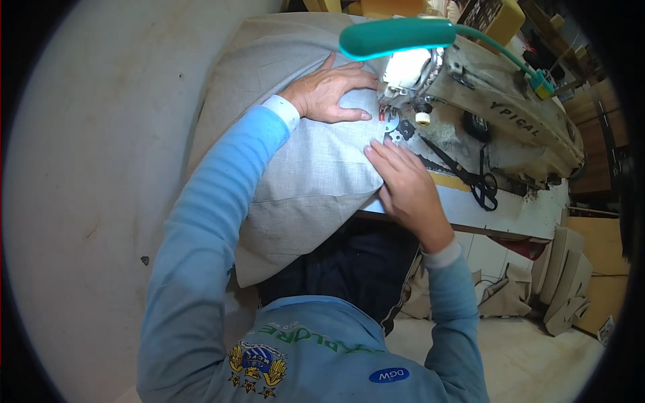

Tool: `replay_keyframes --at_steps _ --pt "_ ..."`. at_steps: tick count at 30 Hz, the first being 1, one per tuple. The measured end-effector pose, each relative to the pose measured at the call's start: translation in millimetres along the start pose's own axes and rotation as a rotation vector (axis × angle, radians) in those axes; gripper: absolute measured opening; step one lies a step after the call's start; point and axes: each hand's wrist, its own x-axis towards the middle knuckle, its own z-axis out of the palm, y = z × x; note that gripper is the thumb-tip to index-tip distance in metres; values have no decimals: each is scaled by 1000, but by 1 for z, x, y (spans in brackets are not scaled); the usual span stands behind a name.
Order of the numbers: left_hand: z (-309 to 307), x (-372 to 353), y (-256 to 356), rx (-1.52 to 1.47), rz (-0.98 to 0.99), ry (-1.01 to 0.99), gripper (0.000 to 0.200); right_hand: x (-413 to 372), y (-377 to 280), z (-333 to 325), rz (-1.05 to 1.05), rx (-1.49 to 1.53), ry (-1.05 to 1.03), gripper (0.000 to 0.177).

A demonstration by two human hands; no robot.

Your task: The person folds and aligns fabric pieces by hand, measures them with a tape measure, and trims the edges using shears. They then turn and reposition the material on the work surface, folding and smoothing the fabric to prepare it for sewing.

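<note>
A large piece of light grey-beige fabric lies over the sewing table and hangs off its front edge. My left hand rests flat on it, fingers spread, just left of the needle area. On the fabric's right edge, in front of the presser foot, my right hand lies with its fingers stretched out; its thumb is partly hidden. The sewing machine stands to the right, its head above the fabric edge. What lies under the cloth is hidden.
Black scissors lie on the machine bed, right of my right hand. A green lamp hangs over the machine head on a flexible neck. Beige folded pieces stand at the lower right, with loose cloth on the floor.
</note>
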Motion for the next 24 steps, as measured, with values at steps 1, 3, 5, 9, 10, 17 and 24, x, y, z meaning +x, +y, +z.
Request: replay_keyframes --at_steps 1,3,5,9,10,17,24 --pt "-1 -1 3 21 7 2 69 -4 0 -12 14 19 30 45" --pt "0 1 1 63 -21 -62 81 -17 8 -51 46 62 86 44" --pt "6 1 -1 83 -49 -61 90 -45 46 -93 163 -108 416 46" --pt "9 0 -2 80 -78 -90 102 -50 137 -224 467 -393 855 38" --pt "8 1 0 80 -79 -94 102 -45 152 -252 654 -540 848 44" --pt "9 1 -2 106 -63 -85 100 -82 303 -293 1018 598 469 56" --pt "12 0 -6 8 -19 -33 96 -204 298 -222 847 -316 436 51"
